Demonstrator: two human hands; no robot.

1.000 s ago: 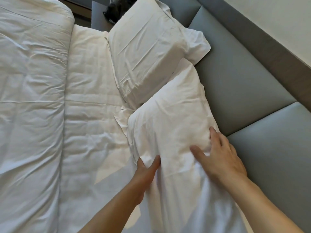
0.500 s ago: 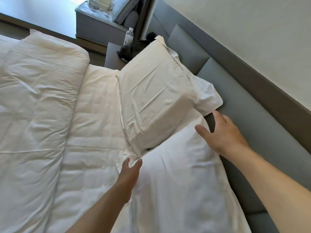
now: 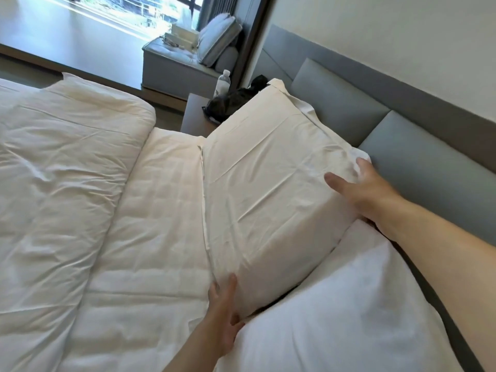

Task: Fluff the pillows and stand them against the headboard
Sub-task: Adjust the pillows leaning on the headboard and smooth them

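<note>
Reaching for far pillow (image 3: 271, 200), propped at a slant against grey headboard (image 3: 418, 159), its near end overlapping near pillow (image 3: 349, 312). Left hand (image 3: 224, 315) flat at lower near corner, fingers spread, grip released, touching fabric w/o pinching it. Right hand (image 3: 365, 191) at upper near corner by headboard, fingers splayed and blurred; grip looks released, contact w/ cloth hard to confirm.

Step in hand, by the look of it: taking hold of far pillow for fluffing. Next move likely calls for closing both hands on opposite corners, lifting clear of near pillow, plumping, then setting it straighter on headboard.

Near pillow lying lower, beside headboard, partly cut off at frame bottom; not yet stood up. Duvet (image 3: 61, 183) folded back at left. Dark item (image 3: 230, 103) on nightstand behind far pillow too obscured to identify; bottle (image 3: 222, 84) beside it. Far pillow's back edge & right-hand fingertips hard to make out.
</note>
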